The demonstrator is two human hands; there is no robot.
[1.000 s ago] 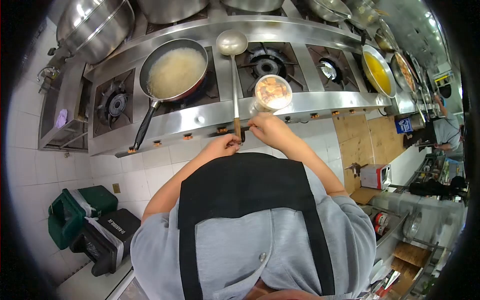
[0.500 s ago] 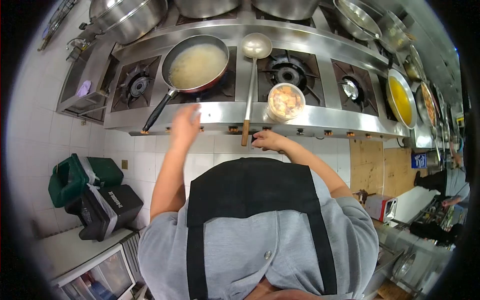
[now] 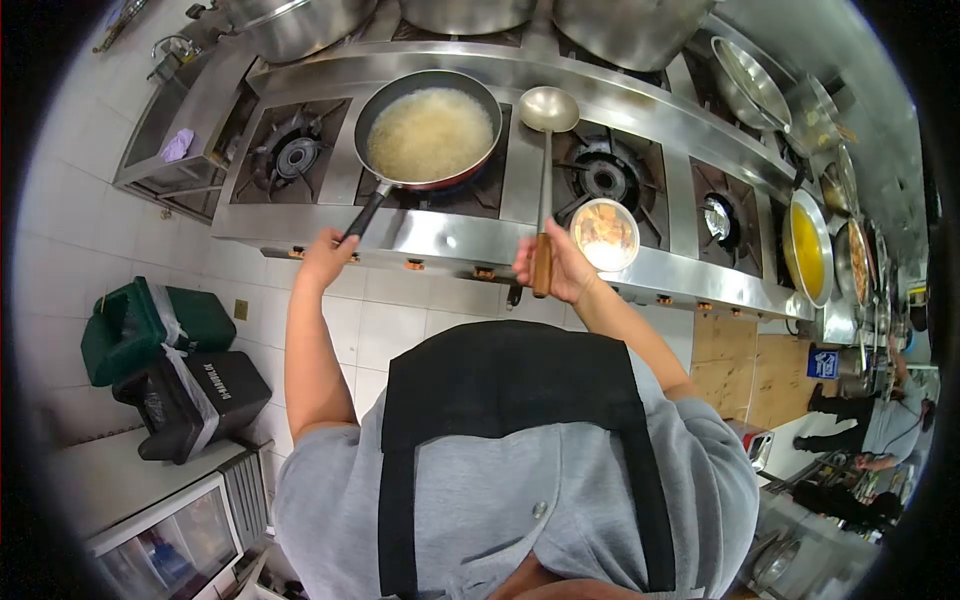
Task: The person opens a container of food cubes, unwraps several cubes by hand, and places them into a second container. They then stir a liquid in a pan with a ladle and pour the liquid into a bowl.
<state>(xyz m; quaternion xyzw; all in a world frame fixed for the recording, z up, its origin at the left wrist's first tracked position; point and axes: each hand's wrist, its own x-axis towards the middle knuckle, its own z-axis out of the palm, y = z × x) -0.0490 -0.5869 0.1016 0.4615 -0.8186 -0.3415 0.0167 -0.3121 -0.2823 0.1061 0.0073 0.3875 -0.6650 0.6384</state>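
On a burner at the left sits a black frying pan (image 3: pixel 490 150) holding pale, bubbling liquid (image 3: pixel 428 135). My left hand (image 3: pixel 324 260) is closed around the end of its black handle. A long metal ladle (image 3: pixel 549 110) lies across the stove's front, its bowl away from me. My right hand (image 3: pixel 568 265) has its fingers around the ladle's wooden handle (image 3: pixel 542 268), palm up, partly behind it. Just right of that hand stands a round, pale tub (image 3: pixel 604 236) with chunky orange and brown pieces.
Large steel pots (image 3: pixel 630 30) line the stove's back. Bare burners (image 3: pixel 606 178) flank the pan. A white pan with yellow liquid (image 3: pixel 807 245) stands at the right end. Green and black bins (image 3: pixel 215 400) are on the floor at left. Another person (image 3: pixel 885 420) is at far right.
My left hand has moved down and left onto the pan's handle. My right hand has risen to the ladle's handle and closed around it. The view has shifted slightly.
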